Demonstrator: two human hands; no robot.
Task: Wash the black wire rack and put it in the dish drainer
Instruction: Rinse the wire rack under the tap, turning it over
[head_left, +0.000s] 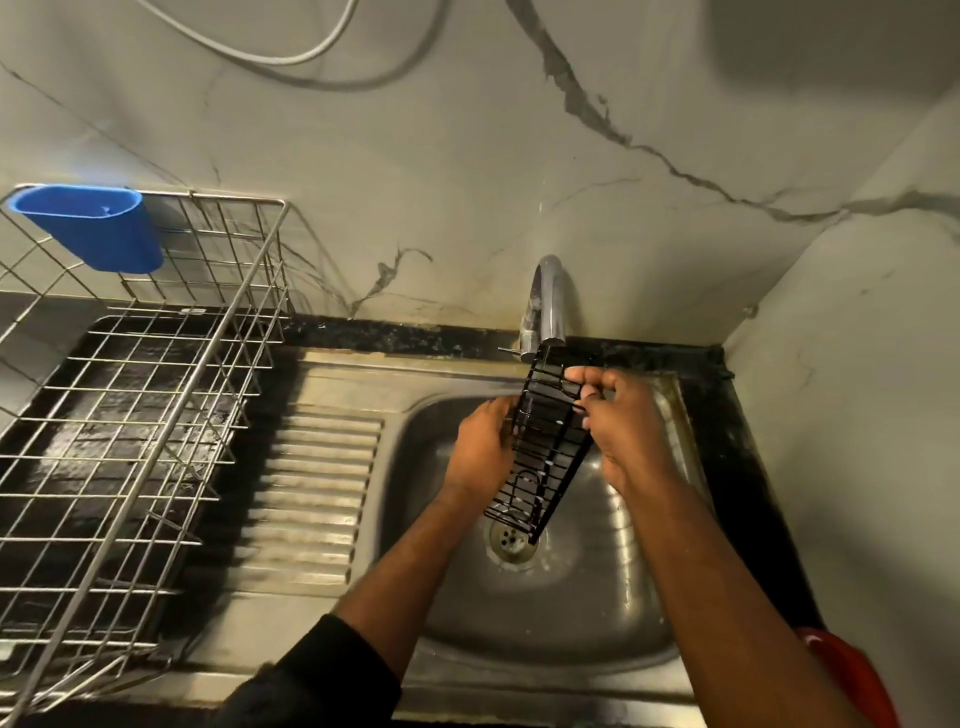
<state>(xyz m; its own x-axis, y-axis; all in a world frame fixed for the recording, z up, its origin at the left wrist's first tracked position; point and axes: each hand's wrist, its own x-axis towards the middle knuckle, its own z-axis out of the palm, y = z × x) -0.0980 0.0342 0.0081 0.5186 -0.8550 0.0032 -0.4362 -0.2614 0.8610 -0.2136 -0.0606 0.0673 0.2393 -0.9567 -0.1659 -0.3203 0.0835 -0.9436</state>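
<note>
Washing step in hand. Narrow black wire rack (550, 441) held tilted over stainless steel sink basin (613, 587), upper end under curved chrome tap (545, 306). Left hand (480, 449) closed on left edge; right hand (618, 421) fingers pinched on upper wires. Next, judged: rack carried left, into empty steel-wire dish drainer (130, 415).

I see the sink (519, 613) at centre, its ribbed draining board (311, 493) to the left, and the dish drainer (130, 415) left of that, on the counter. A cup (98, 228) hangs on the drainer's far rim. The tap (545, 306) stands behind the basin against the wall. Both hands hold the wire rack (545, 441) over the basin, tilted (its top end just under the spout, its low end above the drain hole (511, 543)): left hand (480, 452) on its left side, right hand (623, 421) on its right.
</note>
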